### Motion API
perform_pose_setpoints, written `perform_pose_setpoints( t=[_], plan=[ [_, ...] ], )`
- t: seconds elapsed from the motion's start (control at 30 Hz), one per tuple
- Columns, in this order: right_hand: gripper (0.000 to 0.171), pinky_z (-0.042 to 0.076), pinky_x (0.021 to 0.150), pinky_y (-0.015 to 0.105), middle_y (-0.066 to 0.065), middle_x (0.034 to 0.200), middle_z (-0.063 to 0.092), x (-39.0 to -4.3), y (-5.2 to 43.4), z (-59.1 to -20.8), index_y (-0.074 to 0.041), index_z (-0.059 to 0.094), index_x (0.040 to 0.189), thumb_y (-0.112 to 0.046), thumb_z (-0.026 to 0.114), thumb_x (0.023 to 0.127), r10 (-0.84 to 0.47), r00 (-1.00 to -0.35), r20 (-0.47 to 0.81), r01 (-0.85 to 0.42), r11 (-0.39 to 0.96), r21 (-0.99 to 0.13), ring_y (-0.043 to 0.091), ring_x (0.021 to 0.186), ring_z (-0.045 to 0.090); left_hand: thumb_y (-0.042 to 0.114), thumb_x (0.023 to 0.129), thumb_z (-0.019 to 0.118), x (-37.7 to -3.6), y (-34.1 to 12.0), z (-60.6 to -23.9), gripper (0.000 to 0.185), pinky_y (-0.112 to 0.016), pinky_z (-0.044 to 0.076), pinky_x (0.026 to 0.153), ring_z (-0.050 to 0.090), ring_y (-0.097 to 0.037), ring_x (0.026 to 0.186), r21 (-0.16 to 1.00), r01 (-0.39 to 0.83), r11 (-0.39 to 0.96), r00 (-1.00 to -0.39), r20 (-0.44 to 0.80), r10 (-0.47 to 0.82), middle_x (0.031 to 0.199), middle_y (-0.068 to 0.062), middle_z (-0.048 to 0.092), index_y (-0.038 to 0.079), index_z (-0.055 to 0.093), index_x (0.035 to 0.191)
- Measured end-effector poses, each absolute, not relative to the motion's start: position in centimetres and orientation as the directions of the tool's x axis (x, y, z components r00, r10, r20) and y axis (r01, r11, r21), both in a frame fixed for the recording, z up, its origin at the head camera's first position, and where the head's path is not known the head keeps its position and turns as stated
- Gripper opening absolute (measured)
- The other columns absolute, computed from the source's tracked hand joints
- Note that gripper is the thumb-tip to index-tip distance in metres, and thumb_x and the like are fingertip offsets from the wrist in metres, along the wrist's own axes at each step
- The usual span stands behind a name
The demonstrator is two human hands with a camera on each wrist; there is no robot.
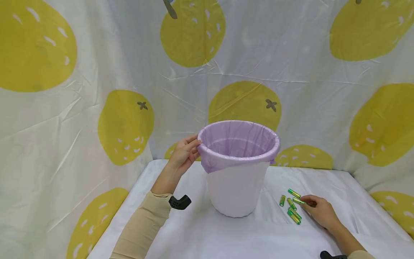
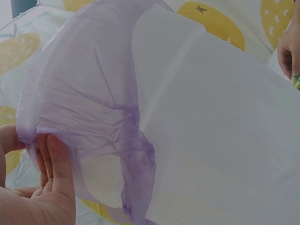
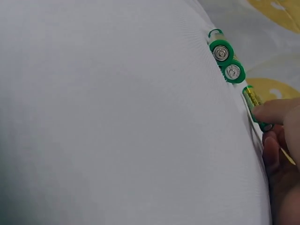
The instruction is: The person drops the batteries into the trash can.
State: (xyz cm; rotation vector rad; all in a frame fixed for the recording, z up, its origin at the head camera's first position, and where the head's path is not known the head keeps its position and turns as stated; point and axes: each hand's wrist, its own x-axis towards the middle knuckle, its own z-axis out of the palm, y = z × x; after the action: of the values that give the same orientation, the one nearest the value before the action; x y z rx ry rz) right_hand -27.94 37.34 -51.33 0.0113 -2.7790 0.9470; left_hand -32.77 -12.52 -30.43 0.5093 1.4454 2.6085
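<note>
The right hand [image 1: 320, 212] is pinching one green-and-yellow battery [image 1: 298, 201] between narrowly parted fingers [image 3: 274, 112], at the right side of the loose batteries [image 1: 294, 217] on the white cloth [image 1: 200, 233], right of the white bin [image 1: 237, 189]. Its long axis is running obliquely, the far end pointing left and slightly back, the near end meeting the fingertips. The left hand [image 1: 185, 155] is gripping the bin's left rim through the purple bag [image 2: 89, 93], thumb and fingers closing on it.
</note>
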Motion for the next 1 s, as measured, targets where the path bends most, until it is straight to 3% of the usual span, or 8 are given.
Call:
perform_pose_setpoints(
  t=[0.1, 0.33, 0.63, 0.8, 1.0],
  plan=[
    [0.025, 0.046, 0.066, 0.032, 0.008, 0.095, 0.067, -27.8, 37.3, -51.2, 0.001, 0.073, 0.114, -0.015, 0.073, 0.095, 0.074, -0.978, 0.193, -0.065, 0.775, -0.629, 0.024, 0.084, 0.058, -0.005, 0.102, 0.054, -32.8, -12.5, -30.5, 0.048, -0.022, 0.058, 0.074, 0.068, -0.014, 0.079, 0.843, 0.062, -0.534, -0.937, 0.234, 0.26, 0.122, -0.023, 0.056, -0.017, 0.039, 0.146],
    [0.027, 0.052, 0.065, 0.029, 0.023, 0.118, 0.068, -27.7, 37.3, -50.7, 0.002, 0.072, 0.117, -0.016, 0.069, 0.097, 0.093, -0.983, 0.155, -0.042, 0.716, -0.697, 0.035, 0.101, 0.063, -0.005, 0.102, 0.055, -32.8, -12.5, -30.4, 0.048, -0.022, 0.058, 0.074, 0.068, -0.014, 0.079, 0.843, 0.06, -0.535, -0.938, 0.231, 0.258, 0.123, -0.024, 0.054, -0.016, 0.04, 0.146],
    [0.025, 0.052, 0.064, 0.028, 0.021, 0.118, 0.068, -27.5, 37.2, -49.5, 0.0, 0.072, 0.117, -0.016, 0.069, 0.099, 0.067, -0.984, 0.164, -0.07, 0.704, -0.707, 0.025, 0.096, 0.063, -0.005, 0.103, 0.052, -32.8, -12.5, -30.6, 0.047, -0.022, 0.058, 0.073, 0.067, -0.014, 0.08, 0.845, 0.069, -0.531, -0.934, 0.243, 0.264, 0.119, -0.02, 0.056, -0.017, 0.038, 0.146],
    [0.026, 0.054, 0.064, 0.029, 0.023, 0.119, 0.066, -27.5, 37.1, -48.5, 0.003, 0.069, 0.118, -0.015, 0.068, 0.1, 0.052, -0.984, 0.169, -0.09, 0.677, -0.731, 0.027, 0.096, 0.063, -0.004, 0.103, 0.053, -32.7, -12.4, -30.6, 0.046, -0.022, 0.058, 0.075, 0.067, -0.014, 0.082, 0.842, 0.076, -0.534, -0.939, 0.241, 0.247, 0.122, -0.021, 0.055, -0.016, 0.039, 0.146],
    [0.022, 0.053, 0.067, 0.026, 0.019, 0.114, 0.07, -27.4, 36.8, -47.8, 0.001, 0.071, 0.115, -0.014, 0.07, 0.099, 0.02, -0.972, 0.234, -0.147, 0.724, -0.674, 0.029, 0.096, 0.064, -0.004, 0.103, 0.054, -32.6, -12.4, -30.6, 0.046, -0.022, 0.058, 0.076, 0.067, -0.014, 0.082, 0.845, 0.085, -0.528, -0.938, 0.246, 0.242, 0.123, -0.022, 0.054, -0.016, 0.04, 0.146]
  ],
)
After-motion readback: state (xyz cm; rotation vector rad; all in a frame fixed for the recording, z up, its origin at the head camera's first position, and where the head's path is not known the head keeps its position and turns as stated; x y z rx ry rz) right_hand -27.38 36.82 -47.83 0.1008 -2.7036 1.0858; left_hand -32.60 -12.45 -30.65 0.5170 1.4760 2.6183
